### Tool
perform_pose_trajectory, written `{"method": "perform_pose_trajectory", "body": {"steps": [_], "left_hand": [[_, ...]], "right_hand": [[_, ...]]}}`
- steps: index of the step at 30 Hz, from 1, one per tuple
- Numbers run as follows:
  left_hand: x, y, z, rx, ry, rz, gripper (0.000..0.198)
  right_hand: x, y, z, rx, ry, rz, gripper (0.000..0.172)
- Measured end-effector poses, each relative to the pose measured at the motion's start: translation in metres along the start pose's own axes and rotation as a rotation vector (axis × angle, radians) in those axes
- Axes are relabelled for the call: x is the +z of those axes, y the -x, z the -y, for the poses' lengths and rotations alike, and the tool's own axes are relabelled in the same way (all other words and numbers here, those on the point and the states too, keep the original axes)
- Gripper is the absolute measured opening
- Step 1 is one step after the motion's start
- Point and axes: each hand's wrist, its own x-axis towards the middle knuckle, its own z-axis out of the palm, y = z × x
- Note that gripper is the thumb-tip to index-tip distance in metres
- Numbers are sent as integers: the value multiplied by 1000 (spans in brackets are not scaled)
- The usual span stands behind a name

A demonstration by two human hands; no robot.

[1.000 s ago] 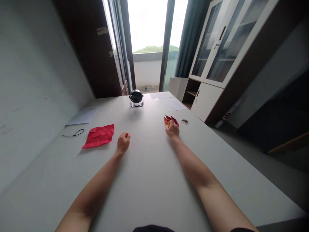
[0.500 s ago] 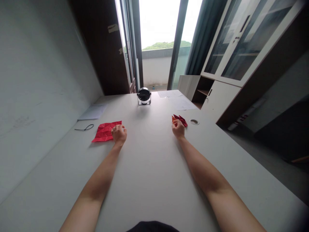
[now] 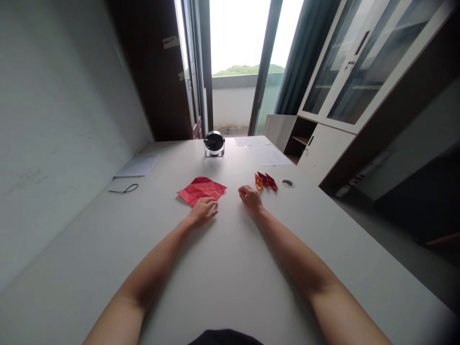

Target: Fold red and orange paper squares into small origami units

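Observation:
A creased red paper sheet [image 3: 201, 189] lies on the white table [image 3: 230, 268] in the middle. My left hand [image 3: 201, 212] rests on the sheet's near corner with its fingers laid flat on it. My right hand [image 3: 250, 198] hovers just right of the sheet, fingers loosely curled, holding nothing that I can see. A small folded red and orange paper piece [image 3: 265, 180] lies on the table beyond my right hand, apart from it.
A small round desk fan [image 3: 214, 143] stands at the table's far end. White papers [image 3: 138, 165] and a black cable tie [image 3: 124, 189] lie at the left. More sheets [image 3: 264, 154] and a cable hole [image 3: 287, 183] are at the right; a cabinet [image 3: 323, 143] stands beyond.
My left hand has dragged the red sheet from the left to the table's middle. My right hand has let go of the folded piece and moved left toward the sheet.

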Motion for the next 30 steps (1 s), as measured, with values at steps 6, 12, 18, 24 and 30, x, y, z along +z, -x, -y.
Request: {"method": "perform_pose_trajectory", "body": {"steps": [6,12,18,24,30], "left_hand": [[-7,0,-11,8,414,30,27],[-7,3,-10,-62,594,98,29],[-3,-2,-5,26,196,-61,29],[4,1,9,-83,-127,-29,68],[-1,2,5,-128,-182,-43,65]], "right_hand": [[-4,4,24,-149,76,-15,17],[7,10,46,-316,71,200,29],[20,17,46,-308,125,416,60],[17,15,41,-336,55,483,75],[20,14,39,-318,58,435,79]]}}
